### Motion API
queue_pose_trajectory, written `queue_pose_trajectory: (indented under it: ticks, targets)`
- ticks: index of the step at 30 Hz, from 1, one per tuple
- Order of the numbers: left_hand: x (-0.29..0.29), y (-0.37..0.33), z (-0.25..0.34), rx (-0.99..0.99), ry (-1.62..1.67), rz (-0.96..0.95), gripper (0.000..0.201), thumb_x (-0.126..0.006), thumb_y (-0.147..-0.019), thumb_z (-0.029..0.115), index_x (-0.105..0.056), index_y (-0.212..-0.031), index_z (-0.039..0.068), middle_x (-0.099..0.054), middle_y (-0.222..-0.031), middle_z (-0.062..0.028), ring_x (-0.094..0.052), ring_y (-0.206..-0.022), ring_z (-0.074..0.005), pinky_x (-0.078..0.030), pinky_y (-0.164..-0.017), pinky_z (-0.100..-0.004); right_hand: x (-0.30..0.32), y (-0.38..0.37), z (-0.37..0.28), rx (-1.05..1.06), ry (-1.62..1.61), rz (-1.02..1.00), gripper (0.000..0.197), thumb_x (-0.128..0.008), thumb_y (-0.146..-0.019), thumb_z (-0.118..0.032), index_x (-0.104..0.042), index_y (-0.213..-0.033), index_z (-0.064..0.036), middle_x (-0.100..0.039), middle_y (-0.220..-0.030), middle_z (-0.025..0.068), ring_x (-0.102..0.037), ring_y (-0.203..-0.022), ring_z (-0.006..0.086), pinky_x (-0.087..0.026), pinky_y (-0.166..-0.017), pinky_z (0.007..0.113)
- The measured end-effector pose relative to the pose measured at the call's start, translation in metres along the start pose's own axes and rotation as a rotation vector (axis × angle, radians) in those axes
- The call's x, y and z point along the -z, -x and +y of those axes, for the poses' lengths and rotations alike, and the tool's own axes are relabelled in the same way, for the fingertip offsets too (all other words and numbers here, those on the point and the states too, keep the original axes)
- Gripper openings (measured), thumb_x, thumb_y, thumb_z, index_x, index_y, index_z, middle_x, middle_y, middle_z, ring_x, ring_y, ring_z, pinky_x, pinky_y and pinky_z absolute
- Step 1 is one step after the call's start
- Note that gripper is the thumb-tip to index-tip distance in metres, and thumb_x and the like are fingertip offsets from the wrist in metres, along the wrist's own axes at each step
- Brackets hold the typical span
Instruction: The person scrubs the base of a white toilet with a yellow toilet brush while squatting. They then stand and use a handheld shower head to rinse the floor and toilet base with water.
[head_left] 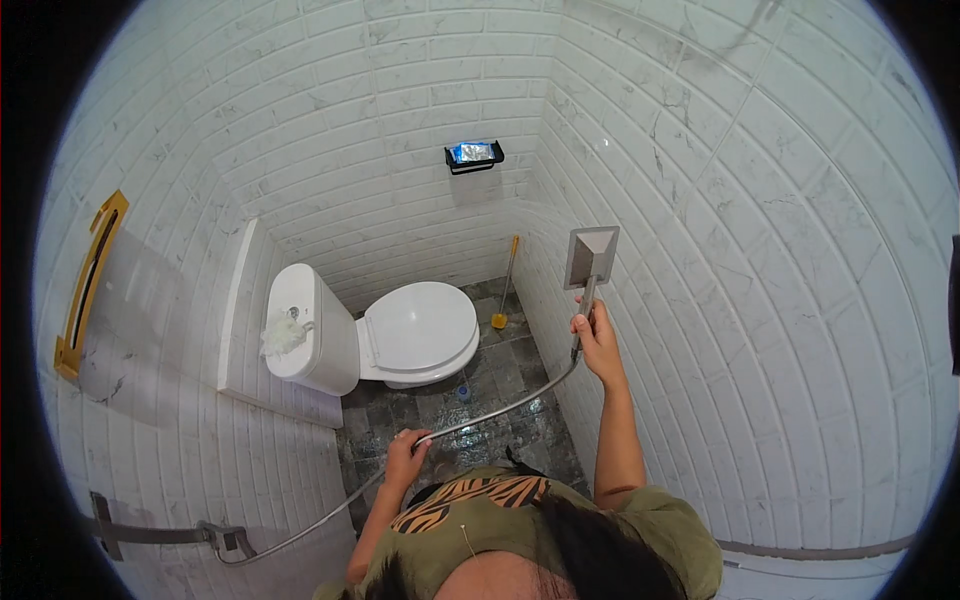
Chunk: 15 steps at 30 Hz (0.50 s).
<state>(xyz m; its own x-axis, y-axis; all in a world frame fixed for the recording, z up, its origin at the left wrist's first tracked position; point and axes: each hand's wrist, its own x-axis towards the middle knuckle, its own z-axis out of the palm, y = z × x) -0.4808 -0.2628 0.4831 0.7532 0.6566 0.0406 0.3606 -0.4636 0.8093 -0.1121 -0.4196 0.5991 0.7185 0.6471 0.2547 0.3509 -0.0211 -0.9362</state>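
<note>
My right hand (602,345) is wrapped round the handle of a square grey hand shower (594,257), raised close to the white tiled wall on the right. Faint streaks like water spray show on the wall just left of its head. From the handle a flexible metal shower hose (505,408) curves down to the left. My left hand (404,458) is closed on that hose in front of my body. Beyond my hands stands a white toilet (420,325) with its lid down. A crumpled whitish, see-through bundle (284,336) lies on its cistern (330,340).
A long brush (507,285) with a yellow head leans in the far right corner. On the back wall a black holder (475,163) carries a blue packet. A gold bar (92,285) and a metal bracket (228,540) are on the left wall. The dark tiled floor (520,365) looks wet.
</note>
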Motion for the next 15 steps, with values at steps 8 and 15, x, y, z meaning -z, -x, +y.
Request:
queue_pose_trajectory:
  ticks: [8, 15]
  targets:
    - [0.002, 0.0, -0.004, 0.014, 0.001, -0.004, 0.02, -0.066, -0.086, 0.014, -0.068, -0.102, 0.003, -0.053, -0.072, -0.0117, -0.053, -0.064, -0.0232, -0.042, -0.059, -0.0348, 0.001, 0.005, -0.002, -0.024, 0.04, 0.015, 0.032, -0.049, -0.099, -0.023, -0.048, -0.124, -0.0033, -0.054, -0.081, 0.0018, -0.053, -0.077, 0.011, -0.044, -0.074, 0.026]
    - [0.001, 0.002, -0.005, -0.009, -0.012, -0.012, 0.019, -0.066, -0.086, 0.013, -0.068, -0.101, 0.002, -0.054, -0.072, -0.0121, -0.053, -0.064, -0.0248, -0.041, -0.059, -0.0352, 0.002, 0.011, 0.006, 0.001, 0.077, 0.041, 0.031, -0.049, -0.099, -0.021, -0.048, -0.124, -0.0029, -0.056, -0.081, 0.0039, -0.055, -0.076, 0.0127, -0.045, -0.072, 0.028]
